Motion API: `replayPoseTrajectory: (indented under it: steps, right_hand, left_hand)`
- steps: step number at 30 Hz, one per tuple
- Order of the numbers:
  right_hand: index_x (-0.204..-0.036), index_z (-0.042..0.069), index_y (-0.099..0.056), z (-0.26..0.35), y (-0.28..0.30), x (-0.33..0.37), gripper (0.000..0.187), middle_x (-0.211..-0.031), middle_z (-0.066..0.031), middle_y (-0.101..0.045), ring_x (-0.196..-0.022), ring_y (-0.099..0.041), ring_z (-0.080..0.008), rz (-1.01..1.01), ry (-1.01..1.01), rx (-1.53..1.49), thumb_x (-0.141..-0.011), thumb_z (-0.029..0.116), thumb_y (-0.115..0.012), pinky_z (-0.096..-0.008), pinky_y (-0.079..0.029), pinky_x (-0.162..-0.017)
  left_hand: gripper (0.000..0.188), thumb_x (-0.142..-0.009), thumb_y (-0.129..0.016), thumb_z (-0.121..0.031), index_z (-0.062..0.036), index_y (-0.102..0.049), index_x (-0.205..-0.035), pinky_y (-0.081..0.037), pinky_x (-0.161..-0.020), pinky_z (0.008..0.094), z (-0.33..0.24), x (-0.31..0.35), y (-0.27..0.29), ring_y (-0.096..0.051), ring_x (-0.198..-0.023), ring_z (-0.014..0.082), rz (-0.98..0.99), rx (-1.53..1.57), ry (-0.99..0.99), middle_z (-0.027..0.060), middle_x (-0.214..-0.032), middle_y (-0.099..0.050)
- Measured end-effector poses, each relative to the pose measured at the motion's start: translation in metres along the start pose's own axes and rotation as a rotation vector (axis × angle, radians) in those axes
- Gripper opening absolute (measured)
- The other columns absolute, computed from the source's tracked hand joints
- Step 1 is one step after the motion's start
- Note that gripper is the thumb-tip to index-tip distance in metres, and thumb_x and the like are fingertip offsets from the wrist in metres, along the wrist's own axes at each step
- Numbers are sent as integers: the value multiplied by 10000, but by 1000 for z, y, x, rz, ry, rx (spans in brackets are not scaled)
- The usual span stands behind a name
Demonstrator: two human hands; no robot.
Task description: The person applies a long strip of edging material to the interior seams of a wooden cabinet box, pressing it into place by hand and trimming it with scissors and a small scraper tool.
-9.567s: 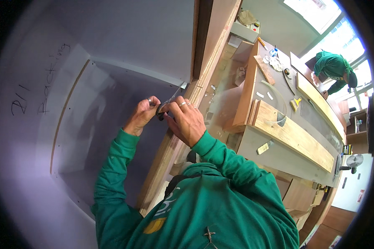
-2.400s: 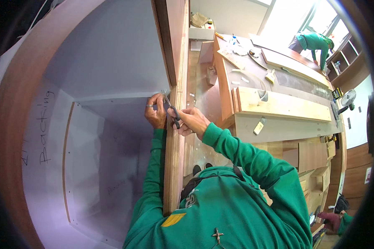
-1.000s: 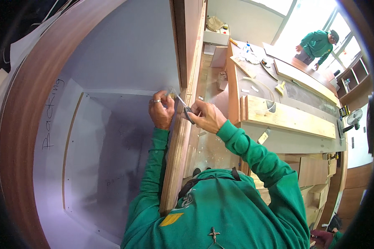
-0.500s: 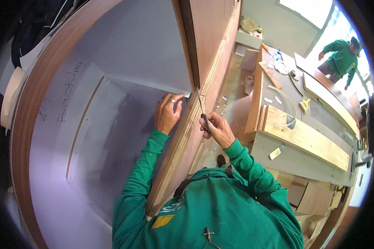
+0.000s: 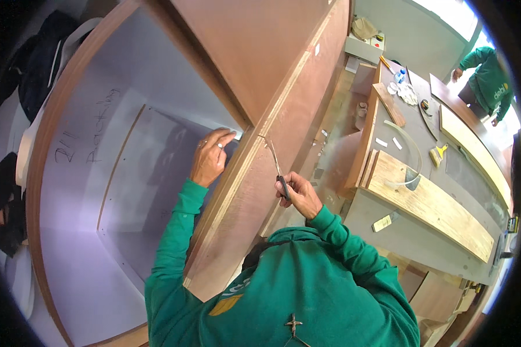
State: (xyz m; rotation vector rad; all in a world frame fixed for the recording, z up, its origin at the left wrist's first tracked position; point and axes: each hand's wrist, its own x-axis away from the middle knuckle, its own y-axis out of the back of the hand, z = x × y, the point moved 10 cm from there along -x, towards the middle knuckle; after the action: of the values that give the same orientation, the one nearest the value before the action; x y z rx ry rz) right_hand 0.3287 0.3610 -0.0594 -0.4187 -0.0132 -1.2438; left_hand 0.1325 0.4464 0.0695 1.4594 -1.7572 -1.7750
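My right hand (image 5: 300,195) is closed round the black handles of a pair of scissors (image 5: 282,182). Their thin metal blades point up at the layered wooden edge (image 5: 237,168) of a cabinet panel, close to a thin dark strip end (image 5: 263,137) there. On the panel's other side, my left hand (image 5: 210,157) reaches along the cabinet's inside with fingers stretched and thumb apart. Its index fingertip touches a small white piece (image 5: 238,135) at the inner corner, beside a brown upright divider (image 5: 205,63). The pale cabinet interior (image 5: 92,191) has handwriting on it.
A workbench (image 5: 428,139) to the right carries a yellow-handled brush (image 5: 438,155), a curved clear strip (image 5: 418,156), pale boards (image 5: 428,202), a small bottle (image 5: 400,75) and white gloves (image 5: 406,92). Beyond it stands a co-worker in green (image 5: 489,84). Scraps (image 5: 320,137) litter the floor.
The scissors have come down and away from the panel's top edge, their blades now lying over the panel's side face. My left hand has shifted left in view; the view itself has turned slightly.
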Motion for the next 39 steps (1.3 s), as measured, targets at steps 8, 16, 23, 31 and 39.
replayPoseTrajectory:
  steps: [8, 16, 23, 31, 39]
  right_hand:
    - [-993, 13, -607, -38, 120, 25, 362, -847, -174, -695, -797, -701, -310, -304, 176, 513, -897, 345, -714, -430, -543, -688]
    - [-931, 82, -662, -215, 339, 164, 313, -894, -146, -657, -846, -681, -340, -1025, -95, 664, -832, 352, -787, -438, -545, -743]
    - [-973, 80, -610, -194, 430, 165, 342, -944, -188, -699, -878, -668, -416, -1289, -177, 655, -847, 357, -768, -499, -521, -753]
    - [-1042, 105, -599, -188, 506, 86, 343, -922, -204, -719, -908, -685, -435, -1383, -366, 625, -873, 365, -747, -540, -524, -796]
    - [-1153, 98, -588, -264, 478, 256, 386, -1162, -158, -599, -1083, -610, -368, -2013, -411, 590, -856, 275, -759, -494, -525, -875]
  left_hand:
    - [563, -781, -449, 113, -11, -653, -1290, -458, -1080, 453, -10, -8, -12, -589, -1239, 380, 272, -77, 12, 209, -1315, -626]
    - [709, -773, -373, 178, -34, -571, -1420, -420, -1106, 432, -25, -8, -20, -549, -1301, 383, 340, -122, -67, 220, -1382, -573]
    - [693, -789, -367, 153, -19, -547, -1435, -401, -1116, 438, -26, -15, -19, -530, -1311, 394, 513, -154, 24, 223, -1396, -556]
    - [681, -827, -360, 104, -25, -494, -1482, -357, -1148, 447, -23, -17, -29, -473, -1365, 399, 524, -149, 90, 235, -1447, -492]
    - [762, -774, -333, 140, -38, -481, -1499, -357, -1157, 435, -32, -10, -29, -465, -1382, 393, 526, -190, 160, 227, -1449, -491]
